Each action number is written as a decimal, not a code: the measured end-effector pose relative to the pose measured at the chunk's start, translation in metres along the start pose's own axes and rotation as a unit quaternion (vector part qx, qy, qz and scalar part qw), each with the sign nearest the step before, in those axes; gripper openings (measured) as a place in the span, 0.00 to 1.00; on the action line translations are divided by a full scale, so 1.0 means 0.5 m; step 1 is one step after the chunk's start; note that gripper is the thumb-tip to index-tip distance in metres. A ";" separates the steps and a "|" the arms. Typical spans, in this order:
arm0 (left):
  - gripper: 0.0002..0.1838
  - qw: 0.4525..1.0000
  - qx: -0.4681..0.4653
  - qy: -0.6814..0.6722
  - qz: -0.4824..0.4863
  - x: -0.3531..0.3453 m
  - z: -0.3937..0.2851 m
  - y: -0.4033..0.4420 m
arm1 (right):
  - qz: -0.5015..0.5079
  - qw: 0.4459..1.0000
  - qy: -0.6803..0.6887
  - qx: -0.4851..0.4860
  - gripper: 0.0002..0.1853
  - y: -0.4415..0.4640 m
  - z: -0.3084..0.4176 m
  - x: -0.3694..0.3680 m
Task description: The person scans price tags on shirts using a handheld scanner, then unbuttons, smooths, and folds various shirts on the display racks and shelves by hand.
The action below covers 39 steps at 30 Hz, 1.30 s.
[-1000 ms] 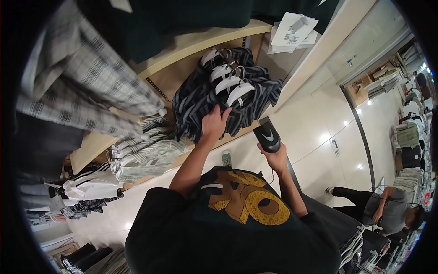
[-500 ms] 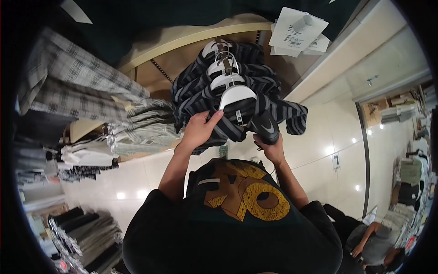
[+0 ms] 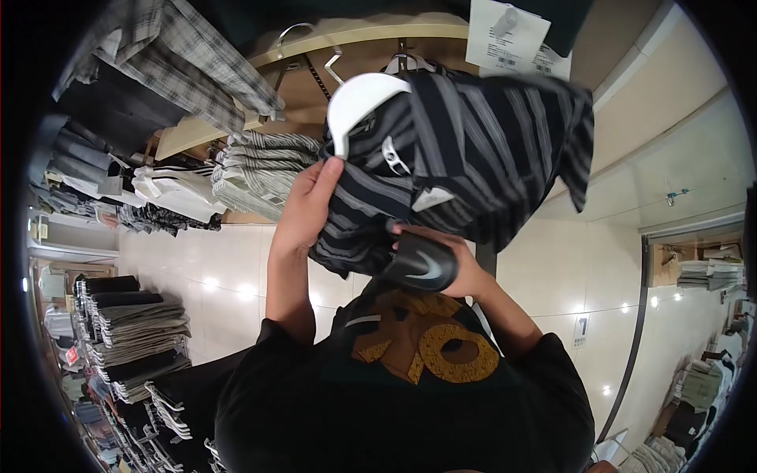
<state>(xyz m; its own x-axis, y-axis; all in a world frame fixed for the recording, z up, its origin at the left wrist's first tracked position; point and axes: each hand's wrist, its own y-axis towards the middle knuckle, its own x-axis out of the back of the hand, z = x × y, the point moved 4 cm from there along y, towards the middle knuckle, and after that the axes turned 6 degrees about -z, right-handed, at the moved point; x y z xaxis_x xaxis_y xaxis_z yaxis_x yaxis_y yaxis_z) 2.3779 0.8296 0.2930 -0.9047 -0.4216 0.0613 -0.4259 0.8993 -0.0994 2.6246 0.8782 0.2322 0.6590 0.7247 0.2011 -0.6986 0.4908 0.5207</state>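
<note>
A black-and-grey striped shirt (image 3: 489, 134) on a white hanger (image 3: 367, 98) is raised in front of me, its collar facing me and its right side swung out. My left hand (image 3: 303, 209) grips the shirt at the collar, thumb lying by the hanger's lower end. Low at the shirt front, my right hand (image 3: 465, 268) holds a black item with a grey swoosh (image 3: 426, 264), whose kind I cannot make out. The right fingertips reach the shirt's cloth, while its palm is partly hidden. A white label (image 3: 394, 156) shows inside the collar.
More hangers (image 3: 410, 65) hang behind the shirt under a wooden shelf edge (image 3: 378, 31). Plaid garments (image 3: 181, 71) and striped shirts (image 3: 264, 173) hang at the left. Paper tags (image 3: 505, 39) dangle above. A rack of folded trousers (image 3: 138, 335) stands lower left.
The front striped shirt has come away from the row, up and nearer, and has swung to the right. Both hands moved with it; the black item shifted left and down.
</note>
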 end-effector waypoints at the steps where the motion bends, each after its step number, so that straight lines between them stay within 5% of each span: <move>1: 0.24 0.998 0.015 -0.062 -0.019 0.005 0.007 -0.004 | 0.013 0.999 0.003 -0.033 0.40 0.006 0.009 -0.003; 4: 0.26 0.989 0.021 -0.138 -0.054 0.008 -0.006 -0.023 | -0.085 0.994 0.007 -0.063 0.37 -0.022 -0.039 0.015; 5: 0.26 0.985 0.030 -0.156 -0.064 0.016 -0.005 -0.029 | -0.222 0.971 -0.069 -0.061 0.32 -0.043 -0.035 0.020; 6: 0.27 0.981 0.040 -0.173 -0.075 0.024 -0.004 -0.035 | -0.211 0.965 -0.108 -0.116 0.34 -0.034 -0.053 0.028; 10: 0.27 0.981 0.029 -0.188 -0.033 0.048 -0.029 -0.045 | -0.251 0.953 -0.167 -0.026 0.33 0.005 -0.026 0.062; 12: 0.27 0.982 0.023 -0.187 -0.009 0.064 -0.026 -0.032 | -0.289 0.956 0.012 -0.051 0.30 0.024 -0.040 0.067; 14: 0.27 0.982 0.018 -0.187 0.018 0.072 -0.033 -0.026 | -0.231 0.972 -0.033 -0.037 0.30 0.040 -0.030 0.061; 16: 0.27 0.979 0.030 -0.192 0.063 0.067 -0.046 -0.028 | -0.220 0.950 0.073 -0.208 0.33 0.010 -0.098 0.035; 18: 0.27 0.976 0.030 -0.204 0.065 0.075 -0.049 -0.024 | -0.236 0.963 -0.079 -0.101 0.32 -0.018 -0.135 0.004; 21: 0.26 0.969 0.049 -0.215 0.116 0.093 -0.015 -0.020 | -0.230 0.961 -0.097 -0.120 0.30 -0.022 -0.145 -0.031; 26: 0.25 0.964 0.072 -0.218 0.133 0.114 -0.003 -0.036 | -0.272 0.918 0.133 -0.256 0.18 -0.003 -0.108 -0.092; 30: 0.25 0.976 0.059 -0.202 0.065 0.165 -0.001 -0.043 | -0.258 0.908 0.253 -0.211 0.17 -0.002 -0.040 -0.113; 39: 0.20 0.985 -0.050 -0.163 0.025 0.271 -0.014 -0.040 | -0.261 0.946 -0.029 -0.190 0.26 0.044 0.119 -0.010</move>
<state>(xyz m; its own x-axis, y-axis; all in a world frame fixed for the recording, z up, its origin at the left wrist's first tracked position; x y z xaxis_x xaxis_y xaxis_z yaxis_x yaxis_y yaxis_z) 2.2638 0.7554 0.3102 -0.8875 -0.3776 -0.2642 -0.3929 0.9196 0.0057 2.6226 0.8563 0.2920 0.9486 0.3127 0.0491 -0.3155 0.9212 0.2275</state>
